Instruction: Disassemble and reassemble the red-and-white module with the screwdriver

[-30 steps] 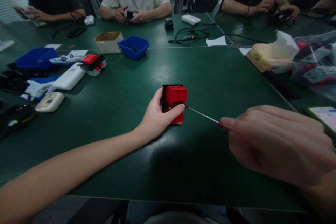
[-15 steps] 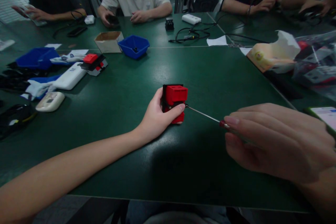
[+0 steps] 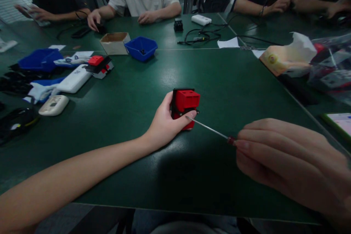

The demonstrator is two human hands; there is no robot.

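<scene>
A red and black block (image 3: pixel 189 99) stands on the green table (image 3: pixel 219 76), held by my left hand (image 3: pixel 167 120), whose thumb lies across its front. My right hand (image 3: pixel 285 157) is closed around the handle of a screwdriver (image 3: pixel 210 129). The thin metal shaft points left, and its tip appears over my left thumb, in front of the block. Whether the tip touches the thumb cannot be made out. Most of the handle is hidden inside my right fingers.
Further back are a cardboard box (image 3: pixel 115 44) and a blue bin (image 3: pixel 141 48). On the left lie another red and black block (image 3: pixel 100 66), a white case (image 3: pixel 74 79) and a cream object (image 3: pixel 53 105). A phone (image 3: pixel 338 122) lies at right. People sit opposite.
The screwdriver tip has shifted left and down from the block's right side to over my left thumb. My right hand has moved slightly down. Across the table, a person's hand has moved left.
</scene>
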